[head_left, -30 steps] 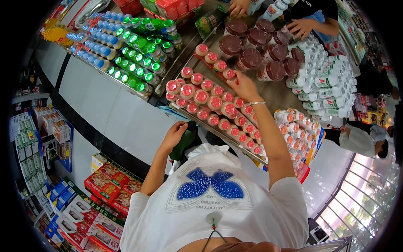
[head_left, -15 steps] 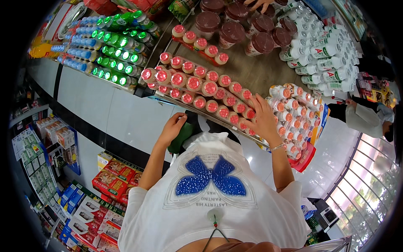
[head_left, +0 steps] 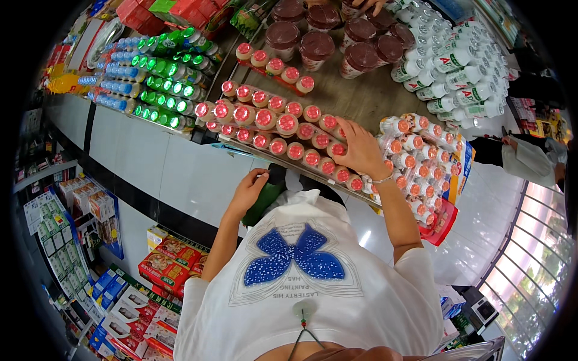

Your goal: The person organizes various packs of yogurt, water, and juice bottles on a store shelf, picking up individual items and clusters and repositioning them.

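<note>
My right hand [head_left: 362, 151] reaches over the right end of the rows of red-capped bottles [head_left: 264, 119]. Its thumb and fingers lie on either side of an end bottle [head_left: 337, 149]; the palm side is hidden. These bottles are pale brown and stand in packs along the near edge of the display table. My left hand [head_left: 248, 192] hangs low before my body with its fingers curled, beside something dark green [head_left: 264, 203]. Whatever those fingers hold, if anything, cannot be made out. Right of my right hand are stacked orange-capped bottles [head_left: 415, 159] in clear wrap.
Brown-lidded cups [head_left: 316, 50] stand on the wooden tabletop [head_left: 313, 103], near another person's hand [head_left: 370, 6]. White bottles [head_left: 451, 75] pile up at the right; green-capped bottles [head_left: 171, 85] stand at the left. Red boxes [head_left: 171, 265] sit behind my left arm.
The whole view has shifted, so the bottles appear farther left. My right hand has moved slightly left and farther over the end bottle. My left hand stays low with curled fingers.
</note>
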### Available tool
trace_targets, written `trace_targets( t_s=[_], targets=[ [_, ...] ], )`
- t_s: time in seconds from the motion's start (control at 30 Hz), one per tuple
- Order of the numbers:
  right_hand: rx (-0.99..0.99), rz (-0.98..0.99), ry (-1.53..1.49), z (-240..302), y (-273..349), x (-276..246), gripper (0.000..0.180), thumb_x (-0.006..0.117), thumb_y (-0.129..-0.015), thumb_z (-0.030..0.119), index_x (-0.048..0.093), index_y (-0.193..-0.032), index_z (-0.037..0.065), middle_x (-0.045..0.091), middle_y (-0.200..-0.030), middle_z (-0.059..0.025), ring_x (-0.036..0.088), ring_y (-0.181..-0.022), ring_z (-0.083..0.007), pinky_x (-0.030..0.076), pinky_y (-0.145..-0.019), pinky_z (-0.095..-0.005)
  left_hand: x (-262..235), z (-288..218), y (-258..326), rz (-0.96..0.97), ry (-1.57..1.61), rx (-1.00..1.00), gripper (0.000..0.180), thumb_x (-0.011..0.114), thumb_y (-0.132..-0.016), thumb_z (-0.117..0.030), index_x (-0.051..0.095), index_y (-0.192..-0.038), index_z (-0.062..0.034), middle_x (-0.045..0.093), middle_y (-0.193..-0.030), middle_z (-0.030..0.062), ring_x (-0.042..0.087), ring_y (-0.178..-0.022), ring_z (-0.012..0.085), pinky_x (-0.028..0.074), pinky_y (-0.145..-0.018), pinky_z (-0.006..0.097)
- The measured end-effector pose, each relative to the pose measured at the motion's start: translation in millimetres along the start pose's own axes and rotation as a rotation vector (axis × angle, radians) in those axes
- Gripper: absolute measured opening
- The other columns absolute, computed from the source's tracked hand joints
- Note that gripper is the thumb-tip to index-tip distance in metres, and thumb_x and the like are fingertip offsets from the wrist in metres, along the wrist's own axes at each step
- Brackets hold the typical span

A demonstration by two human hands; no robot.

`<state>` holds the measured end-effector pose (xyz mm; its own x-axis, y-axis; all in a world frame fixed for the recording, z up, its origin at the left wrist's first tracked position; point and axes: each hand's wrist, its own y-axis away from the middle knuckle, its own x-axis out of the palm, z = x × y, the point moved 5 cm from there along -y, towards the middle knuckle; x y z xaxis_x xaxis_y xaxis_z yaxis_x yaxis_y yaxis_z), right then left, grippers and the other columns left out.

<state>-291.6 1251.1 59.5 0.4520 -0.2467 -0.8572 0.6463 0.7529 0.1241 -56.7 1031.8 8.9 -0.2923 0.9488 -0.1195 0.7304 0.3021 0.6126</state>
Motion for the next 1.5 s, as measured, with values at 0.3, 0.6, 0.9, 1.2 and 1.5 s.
trace_targets(
  t_s=[0.3,0.6,0.9,1.2,1.5],
  targets=[
    [0.054,-0.039,0.056,-3,2,2,0.086,0.074,-0.069,0.032,0.038,-0.143,0.008,0.049,-0.137,-0.0173,0.052,-0.121,-0.0360,0.044,-0.099,-0.0482,-16,3,13,-0.067,0.094,-0.064,0.032,0.055,-0.100,-0.027,0.061,-0.119,-0.0020,0.060,-0.094,0.0019,0.052,-0.082,0.0084,0.042,-0.073,0.021],
    [0.058,0.054,0.079,2,2,2,0.100,0.081,-0.067,0.038,0.031,-0.149,0.009,0.042,-0.141,-0.0203,0.047,-0.125,-0.0404,0.044,-0.099,-0.0499,-13,0,0,-0.023,0.059,0.004,0.033,0.056,-0.100,-0.029,0.062,-0.117,-0.0011,0.061,-0.091,0.0020,0.052,-0.082,0.0101,0.043,-0.074,0.023],
    [-0.009,-0.193,0.144,13,-3,13,0.101,0.079,-0.069,0.047,0.032,-0.148,0.007,0.042,-0.142,-0.0205,0.045,-0.127,-0.0394,0.036,-0.106,-0.0520,-18,2,-4,-0.026,0.062,0.015,0.031,0.056,-0.100,-0.027,0.062,-0.117,-0.0020,0.061,-0.091,0.0013,0.052,-0.082,0.0090,0.043,-0.074,0.022],
    [0.165,-0.146,0.335,24,-9,15,0.116,0.083,-0.059,0.044,0.024,-0.154,0.013,0.037,-0.146,-0.0264,0.038,-0.136,-0.0401,0.029,-0.107,-0.0650,-20,8,-8,-0.003,0.086,-0.033,0.032,0.055,-0.100,-0.029,0.062,-0.118,-0.0027,0.060,-0.095,0.0001,0.052,-0.086,0.0087,0.042,-0.078,0.022],
    [0.144,-0.236,0.354,32,-20,22,0.105,0.083,-0.059,0.034,0.032,-0.143,-0.001,0.051,-0.114,-0.0175,0.051,-0.108,-0.0354,0.046,-0.093,-0.0470,-15,-2,-13,0.016,0.063,-0.006,0.033,0.056,-0.100,-0.029,0.062,-0.118,-0.0022,0.060,-0.094,0.0003,0.051,-0.084,0.0085,0.042,-0.075,0.022]
  ],
)
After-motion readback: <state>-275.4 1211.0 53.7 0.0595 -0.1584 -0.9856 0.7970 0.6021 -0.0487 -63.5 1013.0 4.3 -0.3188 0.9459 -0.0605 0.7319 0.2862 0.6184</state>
